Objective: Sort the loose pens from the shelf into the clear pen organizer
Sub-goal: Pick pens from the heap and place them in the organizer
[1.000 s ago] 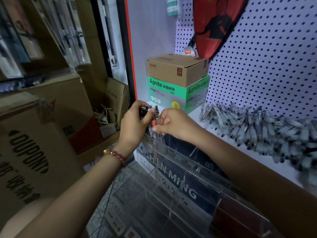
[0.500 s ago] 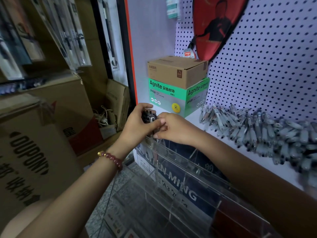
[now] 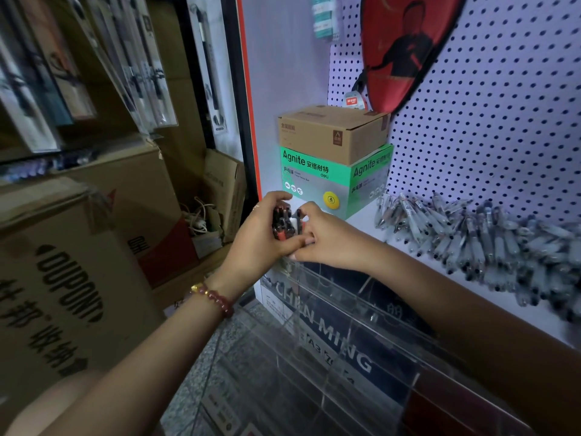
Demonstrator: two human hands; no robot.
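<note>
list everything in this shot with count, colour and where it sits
pen bundle: several, dark with red, gripped over the organizer's far end
loose pens: many, clear-grey with dark tips, piled on the shelf at right
clear pen organizer: one, transparent, in front of the shelf, below the hands
shelf: one, white
green box: one, on the shelf's left end
brown carton: one, on top of the green box
pegboard: one, white with dark holes, behind the shelf
red case: one, hanging on the pegboard
cardboard boxes: several, brown, at left
bracelet: one, red beads, left wrist
left hand: grips the bundle
right hand: pinches the bundle
</note>
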